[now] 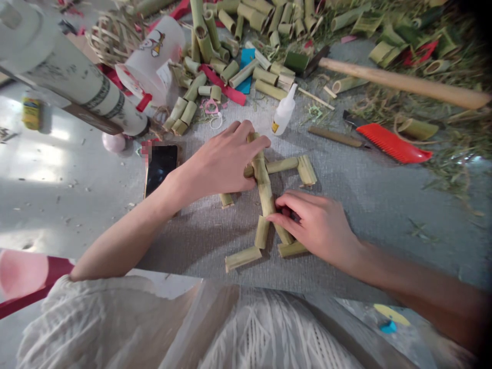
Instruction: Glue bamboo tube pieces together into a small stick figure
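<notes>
Short green bamboo pieces lie joined in a stick-figure shape (265, 187) on a grey cloth (369, 195). My left hand (219, 161) rests over the upper part, fingers pressed on the top piece (257, 148). My right hand (315, 223) pinches the lower joint where two leg pieces (262, 231) spread apart. A side arm piece (282, 165) ends in a short crosspiece (306, 170). Two loose foot pieces (243, 258) lie at the bottom.
A small glue bottle (284, 113) stands just beyond the figure. A black phone (160, 165) lies to the left. A red comb-like tool (392, 143), a wooden handle (403, 84), a heap of cut bamboo (230, 46) and a plastic cup (154, 59) lie behind.
</notes>
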The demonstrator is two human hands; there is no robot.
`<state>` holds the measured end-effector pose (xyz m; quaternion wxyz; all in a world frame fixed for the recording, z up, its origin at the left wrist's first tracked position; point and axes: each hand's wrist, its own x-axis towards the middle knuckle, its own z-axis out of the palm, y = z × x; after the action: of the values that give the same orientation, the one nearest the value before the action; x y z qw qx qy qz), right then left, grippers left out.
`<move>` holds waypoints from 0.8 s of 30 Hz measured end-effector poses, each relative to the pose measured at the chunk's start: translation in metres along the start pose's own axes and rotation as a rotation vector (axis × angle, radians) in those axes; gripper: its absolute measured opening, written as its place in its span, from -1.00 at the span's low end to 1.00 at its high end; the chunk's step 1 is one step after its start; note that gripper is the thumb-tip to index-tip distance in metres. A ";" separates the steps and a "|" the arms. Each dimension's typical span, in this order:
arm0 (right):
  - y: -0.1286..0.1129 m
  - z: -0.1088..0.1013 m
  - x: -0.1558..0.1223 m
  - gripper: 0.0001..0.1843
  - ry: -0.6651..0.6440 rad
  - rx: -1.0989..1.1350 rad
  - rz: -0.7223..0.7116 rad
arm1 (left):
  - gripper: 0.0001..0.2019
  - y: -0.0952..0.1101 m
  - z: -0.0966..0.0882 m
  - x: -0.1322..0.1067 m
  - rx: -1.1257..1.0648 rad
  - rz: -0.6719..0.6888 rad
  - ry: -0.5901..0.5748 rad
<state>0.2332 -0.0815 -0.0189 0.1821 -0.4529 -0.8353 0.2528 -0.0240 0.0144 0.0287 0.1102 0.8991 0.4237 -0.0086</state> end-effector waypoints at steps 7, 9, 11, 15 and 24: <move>-0.001 0.000 0.000 -0.64 0.000 0.004 -0.002 | -0.28 0.000 0.000 0.000 -0.037 -0.008 0.002; -0.001 0.000 0.000 -0.65 0.005 0.006 -0.003 | -0.27 0.000 0.000 0.000 -0.043 -0.021 -0.007; 0.000 0.000 0.000 -0.65 0.006 0.007 -0.003 | -0.28 0.000 0.000 0.000 -0.040 -0.019 -0.005; 0.000 0.000 0.000 -0.65 0.004 0.008 -0.006 | -0.29 -0.002 0.002 0.000 -0.047 -0.004 0.009; -0.003 -0.003 0.004 -0.72 -0.024 0.041 0.090 | -0.26 -0.007 0.005 -0.001 -0.071 0.013 0.033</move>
<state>0.2311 -0.0784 -0.0143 0.1699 -0.4832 -0.8108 0.2832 -0.0294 0.0164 0.0223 0.1352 0.8974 0.4194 0.0223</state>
